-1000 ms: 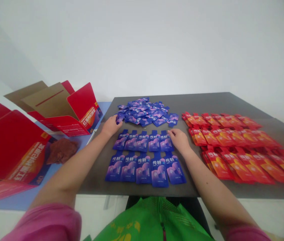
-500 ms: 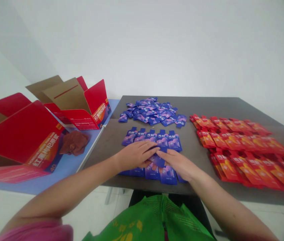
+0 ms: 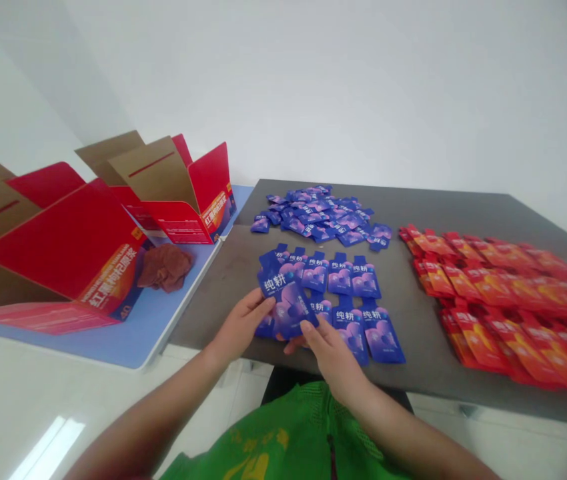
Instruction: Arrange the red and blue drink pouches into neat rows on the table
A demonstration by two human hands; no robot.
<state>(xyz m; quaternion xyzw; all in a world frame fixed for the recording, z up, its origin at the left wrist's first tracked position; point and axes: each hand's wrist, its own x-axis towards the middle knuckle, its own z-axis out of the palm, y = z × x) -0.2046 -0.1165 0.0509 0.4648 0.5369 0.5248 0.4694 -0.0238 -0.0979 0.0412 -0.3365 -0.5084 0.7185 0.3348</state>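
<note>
A blue-purple pouch (image 3: 287, 301) is held up between both hands, its front and spout end tilted up to the left. My left hand (image 3: 244, 323) pinches its left edge, and my right hand (image 3: 331, 347) grips its lower right corner. Beneath and beyond it, blue pouches (image 3: 364, 277) lie in two rows on the dark table (image 3: 223, 287). The held pouch and my hands hide part of the near row's left side. Farther back is a loose heap of blue pouches (image 3: 321, 215).
Overlapping rows of red pouches (image 3: 508, 283) cover the table's right side. To the left, two open red cartons (image 3: 71, 247) (image 3: 178, 220) with raised flaps stand on a blue-topped table (image 3: 163, 320), beside a crumpled brown cloth (image 3: 166, 267).
My hands have moved apart and now hold one pouch up, where before they lay close together over the near row. The view has shifted, so more of the near row shows.
</note>
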